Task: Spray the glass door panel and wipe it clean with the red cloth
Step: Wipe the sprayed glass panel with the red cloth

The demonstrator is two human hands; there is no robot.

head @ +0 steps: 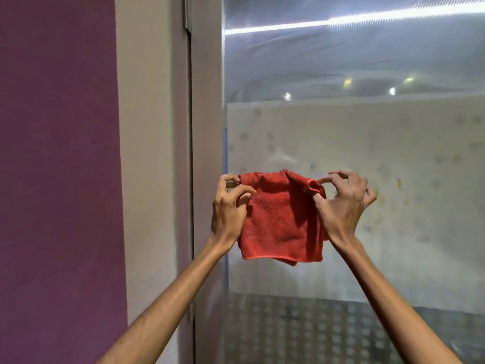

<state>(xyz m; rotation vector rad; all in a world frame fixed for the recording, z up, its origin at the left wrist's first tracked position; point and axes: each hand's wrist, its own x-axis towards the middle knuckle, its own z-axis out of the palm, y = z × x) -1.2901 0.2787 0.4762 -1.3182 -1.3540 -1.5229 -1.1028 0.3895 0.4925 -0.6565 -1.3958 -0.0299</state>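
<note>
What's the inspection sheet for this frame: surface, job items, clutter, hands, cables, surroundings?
Surface: upright glass door panel, frosted dotted band across its middle, yellowish smears right of the hands.
Job's things: red microfibre cloth, folded, held up before the glass; contact with it cannot be told; no spray bottle in view.
Clutter: nothing seen.
Grippers: left hand pinches the cloth's upper left corner; right hand pinches its bunched upper right corner.
Cables: nothing seen.
Surroundings: purple wall and beige door frame at left; light strip reflected high in the glass.

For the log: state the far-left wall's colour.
The wall is dark purple; the head view shows it.
</note>
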